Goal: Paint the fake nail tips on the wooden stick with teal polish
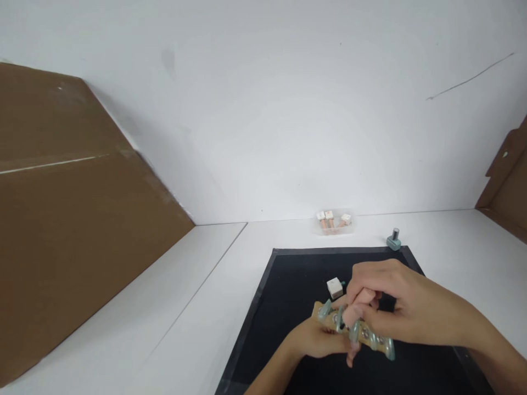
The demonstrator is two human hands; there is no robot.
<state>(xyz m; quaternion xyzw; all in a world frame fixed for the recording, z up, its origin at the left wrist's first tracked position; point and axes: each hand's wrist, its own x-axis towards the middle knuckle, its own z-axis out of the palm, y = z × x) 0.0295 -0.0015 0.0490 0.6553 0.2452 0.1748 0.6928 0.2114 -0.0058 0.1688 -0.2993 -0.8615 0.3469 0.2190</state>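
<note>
My left hand (317, 343) grips from below a tan wooden strip (354, 329) fitted with several teal clips and metal studs, over a black mat (284, 307). My right hand (395, 304) reaches over the strip from the right, its fingers pinched on a small pink-tan peg (357, 308) set against the strip's middle. A small white cube with a teal part (335, 287) lies on the mat just beyond the hands.
A clear tray (333, 222) with several white-capped pegs sits on the white table behind the mat. A teal piece with a metal cylinder (394, 240) stands at the mat's far right corner. Brown cardboard panels rise at the left (74, 219) and far right (508, 175).
</note>
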